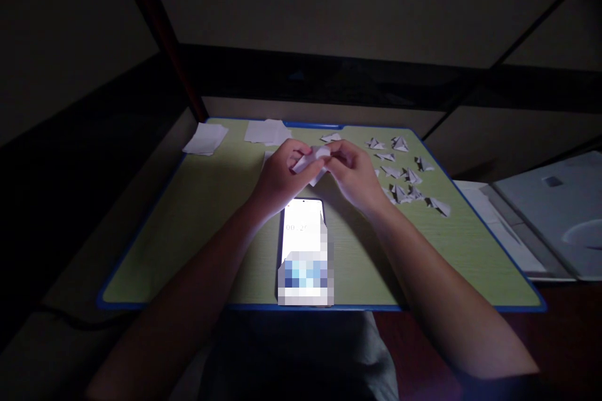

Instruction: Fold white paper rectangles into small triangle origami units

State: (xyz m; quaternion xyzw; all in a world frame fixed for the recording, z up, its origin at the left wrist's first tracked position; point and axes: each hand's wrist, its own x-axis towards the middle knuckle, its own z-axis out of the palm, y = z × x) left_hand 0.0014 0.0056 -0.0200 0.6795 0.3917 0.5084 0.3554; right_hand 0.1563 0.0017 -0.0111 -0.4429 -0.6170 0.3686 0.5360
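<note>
Between my two hands is a partly folded piece of white paper, held above the middle of the table. My left hand grips its left side, the thumb pressed along the lower edge. On the right side my right hand pinches the paper between thumb and fingers. Parts of the folds are hidden behind the fingers. Just below the hands a lit phone lies on the table with timer digits on its screen; its lower part is pixelated.
Two stacks of white paper, one at the far left and one at the back, lie on the green blue-edged table. Several folded paper pieces are scattered at the right. Beyond the right edge sits a pale flat box-like object.
</note>
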